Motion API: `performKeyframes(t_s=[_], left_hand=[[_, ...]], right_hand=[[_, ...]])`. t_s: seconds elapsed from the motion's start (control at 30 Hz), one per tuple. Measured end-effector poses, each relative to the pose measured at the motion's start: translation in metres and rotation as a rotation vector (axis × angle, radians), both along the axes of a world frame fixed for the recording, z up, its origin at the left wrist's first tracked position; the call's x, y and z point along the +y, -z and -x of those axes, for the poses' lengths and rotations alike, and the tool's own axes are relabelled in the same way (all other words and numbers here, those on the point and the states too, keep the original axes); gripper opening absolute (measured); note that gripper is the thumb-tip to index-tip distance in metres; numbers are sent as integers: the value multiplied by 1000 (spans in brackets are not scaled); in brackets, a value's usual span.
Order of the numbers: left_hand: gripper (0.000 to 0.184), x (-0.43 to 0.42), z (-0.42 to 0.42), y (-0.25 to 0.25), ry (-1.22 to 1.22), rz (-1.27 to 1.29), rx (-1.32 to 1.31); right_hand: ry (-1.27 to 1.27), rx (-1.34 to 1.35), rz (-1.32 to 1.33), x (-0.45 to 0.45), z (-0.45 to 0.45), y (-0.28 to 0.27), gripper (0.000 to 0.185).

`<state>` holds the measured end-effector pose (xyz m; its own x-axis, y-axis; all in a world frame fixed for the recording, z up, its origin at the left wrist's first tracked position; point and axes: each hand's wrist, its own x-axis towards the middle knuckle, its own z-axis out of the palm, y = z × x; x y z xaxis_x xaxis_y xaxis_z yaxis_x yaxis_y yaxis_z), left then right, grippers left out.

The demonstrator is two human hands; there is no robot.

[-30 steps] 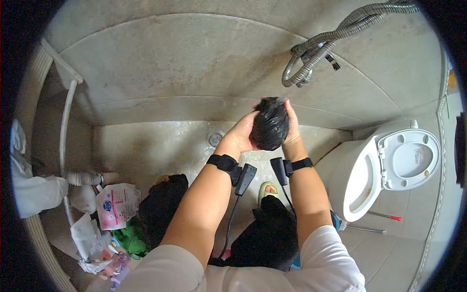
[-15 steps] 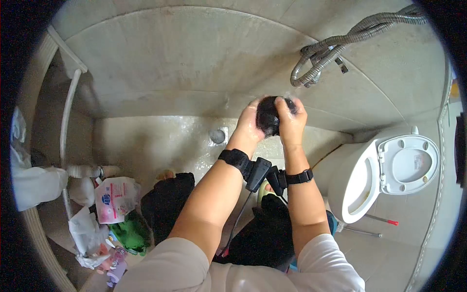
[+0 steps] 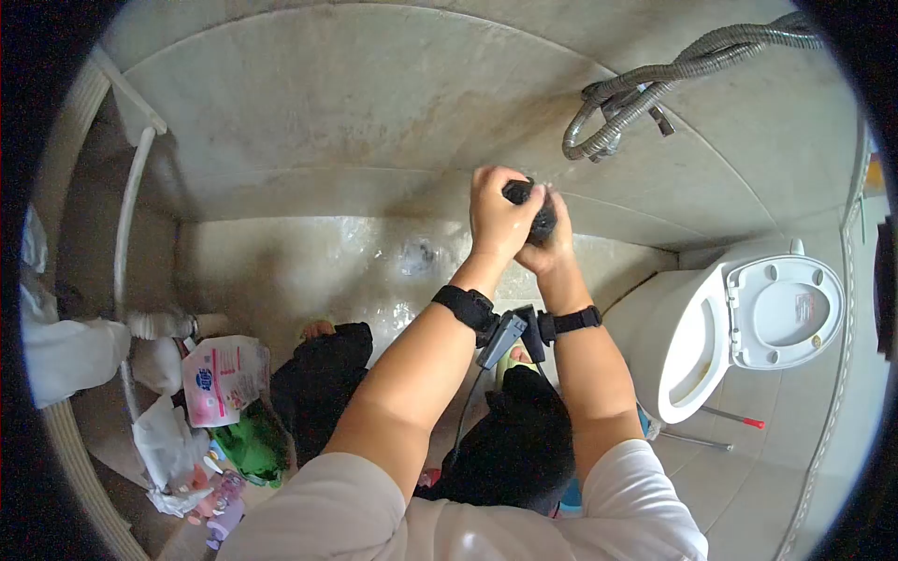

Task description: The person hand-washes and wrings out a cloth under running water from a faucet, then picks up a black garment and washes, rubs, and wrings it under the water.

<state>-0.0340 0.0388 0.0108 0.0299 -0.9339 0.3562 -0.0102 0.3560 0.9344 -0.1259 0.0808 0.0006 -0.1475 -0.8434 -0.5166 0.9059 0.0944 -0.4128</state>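
Note:
A wadded, wet black cloth [image 3: 543, 222] is squeezed between my two hands, above the wet floor and close to the wall. My left hand [image 3: 498, 213] wraps over its left side, fingers curled around it. From the right and below, my right hand [image 3: 556, 245] grips the same bundle. Much of the cloth is hidden by my fingers, so its exact kind does not show. Each wrist wears a black strap with a small box attached, and the two boxes sit close together.
A metal shower hose [image 3: 692, 67] hangs at the upper right. A white toilet [image 3: 687, 360] with its lid raised stands at right. The floor drain [image 3: 417, 256] lies left of my hands. A pink-and-white pouch [image 3: 224, 381] and a green bag [image 3: 253, 447] are at lower left.
My hands have turned and closed tighter around the black cloth, which shows less between them. My left hand has moved over its top. Splashing around the hands has lessened.

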Motion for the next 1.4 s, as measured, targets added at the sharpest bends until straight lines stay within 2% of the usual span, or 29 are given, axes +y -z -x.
performKeyframes(t_s=[0.03, 0.1, 0.17, 0.23, 0.27, 0.3, 0.33, 0.37, 0.4, 0.43, 0.47, 0.5, 0.53, 0.57, 0.63, 0.7, 0.77, 0.8, 0.87, 0.9, 0.97, 1.0, 1.03, 1.13, 1.23, 1.3, 1.33, 1.37, 1.4], left_hand=[[24, 0, -2, -1, 0, 5, 1], [27, 1, -4, -2, 217, -125, 138], [42, -10, -7, 11, 591, -648, 562], [63, -10, -23, -10, 523, -1071, 708], [77, -13, -23, -12, 506, -1134, 705], [77, -14, -26, -14, 502, -1134, 706], [78, -16, -30, -16, 662, -1278, 678], [79, -17, -33, -18, 826, -1417, 645], [79, -18, -29, -13, 824, -1418, 648], [64, -18, -18, -2, 807, -1320, 790], [51, -18, -8, 8, 788, -1217, 927], [38, -18, -4, 7, 766, -1110, 1058], [19, -17, -3, 8, 680, -1062, 1073], [19, -16, 0, 7, 682, -1064, 1074], [14, -12, 2, -4, 455, -1013, 1095], [17, -9, 2, -5, 355, -949, 1027], [23, -10, 8, -1, 145, -771, 707], [23, -11, 9, 1, 145, -774, 710], [24, -11, 11, 8, 94, -673, 460], [24, -11, 12, 12, 93, -678, 464], [21, -11, 12, 20, 37, -548, 232], [21, -10, 10, 19, 40, -546, 231], [21, -10, 9, 18, 63, -514, 188], [22, -7, 3, 4, 115, -388, 129], [31, -7, -7, -4, 185, -221, 107], [49, -4, -14, -8, 472, -982, 631], [64, -12, -17, -3, 630, -1187, 685], [64, -14, -22, 0, 628, -1185, 686], [65, -16, -30, -6, 810, -1329, 817]], right_hand=[[0, 1, 5, 2, -3, -15, 37], [-82, 132, -90, 7, -4, -45, 39], [-111, 210, 7, 3, 21, -39, 40], [-132, 612, 24, 3, 23, -55, 36], [-135, 610, 25, 2, 18, -62, 36], [-225, 1017, 74, 3, 12, -69, 34], [-314, 1424, 122, 4, 3, -78, 33], [-386, 1463, 121, 4, -8, -87, 34], [-328, 1538, 202, 4, -20, -90, 32], [-269, 1611, 282, 4, -27, -89, 30], [-272, 1613, 279, 2, -27, -85, 30], [-157, 1533, 226, 1, -25, -77, 27], [-44, 1450, 172, 1, -23, -70, 25], [-44, 1450, 169, -1, -20, -64, 25], [85, 1047, 42, -7, -20, -58, 19], [146, 952, 17, -12, -23, -52, 18], [257, 823, 37, -14, -23, -46, 18], [257, 753, 16, -20, -9, -26, 20], [227, 668, -18, -22, -10, -22, 19], [199, 581, -46, -22, -10, -21, 19], [120, 502, -36, -22, 5, -4, 19], [43, 422, -20, -22, 6, -4, 18], [46, 423, -15, -23, 8, -4, 18], [48, 206, -1, -17, 1, -21, 19], [-110, 318, -25, -7, 6, -53, 19], [-107, 704, 135, -8, 17, -51, 22], [-109, 704, 142, -7, 18, -54, 22], [-156, 1104, 163, -2, 19, -56, 24], [-203, 1504, 181, 3, 14, -65, 27]])
